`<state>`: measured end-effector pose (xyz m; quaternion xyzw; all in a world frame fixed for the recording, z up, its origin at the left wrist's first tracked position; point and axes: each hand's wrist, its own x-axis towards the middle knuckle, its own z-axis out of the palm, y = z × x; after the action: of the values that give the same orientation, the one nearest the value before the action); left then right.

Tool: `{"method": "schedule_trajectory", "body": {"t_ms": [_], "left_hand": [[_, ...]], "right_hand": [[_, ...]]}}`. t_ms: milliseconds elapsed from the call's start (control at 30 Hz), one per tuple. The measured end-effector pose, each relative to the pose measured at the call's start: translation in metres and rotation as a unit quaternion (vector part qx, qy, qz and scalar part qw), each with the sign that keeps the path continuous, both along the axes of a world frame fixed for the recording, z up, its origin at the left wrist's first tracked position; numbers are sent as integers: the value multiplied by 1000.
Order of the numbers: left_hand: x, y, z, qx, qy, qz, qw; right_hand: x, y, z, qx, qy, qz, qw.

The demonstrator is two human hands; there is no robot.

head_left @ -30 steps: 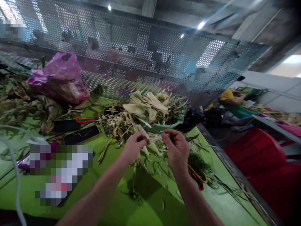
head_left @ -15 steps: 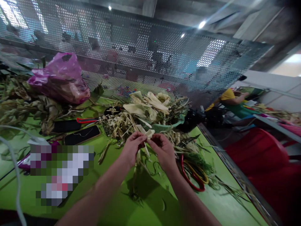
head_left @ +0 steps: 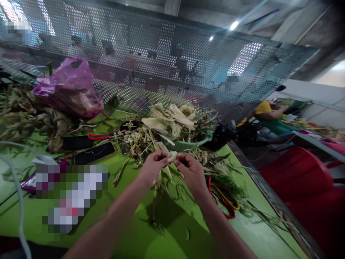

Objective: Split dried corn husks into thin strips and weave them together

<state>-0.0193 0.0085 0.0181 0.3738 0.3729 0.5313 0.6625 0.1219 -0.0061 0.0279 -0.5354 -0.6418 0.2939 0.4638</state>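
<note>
Between my fingertips is a small pale piece of dried corn husk (head_left: 172, 156), held above the green table. My left hand (head_left: 154, 166) pinches it from the left, fingers closed. My right hand (head_left: 191, 171) grips its other side with thumb and fingers together. Just beyond lies a heap of dried husks (head_left: 172, 120), partly in a green basket (head_left: 185, 145). Thin, knotted husk strips (head_left: 137, 142) are piled at the heap's left. Scissors with red and yellow handles (head_left: 229, 210) rest beside my right forearm.
A phone (head_left: 94, 153) and a red-edged tool (head_left: 100, 136) lie at the left, before a pink plastic bag (head_left: 71, 90). A perforated metal screen (head_left: 151, 54) stands behind. To the right are a red chair (head_left: 299, 172) and a person in yellow (head_left: 265, 109).
The pale husk piece between my fingers looks smaller and more folded. My right hand has shifted slightly right; the whole view has moved a little.
</note>
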Motion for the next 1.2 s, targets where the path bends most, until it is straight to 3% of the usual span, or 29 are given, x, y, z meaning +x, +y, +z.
{"method": "schedule_trajectory", "body": {"t_ms": [267,400,567,833,1067,1200], "left_hand": [[0,2,-10,-84,-62,10,994],[0,2,-10,-117,-107,10,987],[0,0,-5,-89,-117,-9,989],[0,-4,-1,12,-46,-48,998],[0,-3,2,49,23,-22,998],[-2,-1,3,59,60,-10,996]], "right_hand": [[3,2,4,133,-71,39,988],[4,2,5,161,-94,43,982],[3,1,2,125,-76,17,989],[2,-1,2,82,-48,-22,995],[4,5,-3,-4,124,19,992],[4,6,-3,-42,103,50,993]]}}
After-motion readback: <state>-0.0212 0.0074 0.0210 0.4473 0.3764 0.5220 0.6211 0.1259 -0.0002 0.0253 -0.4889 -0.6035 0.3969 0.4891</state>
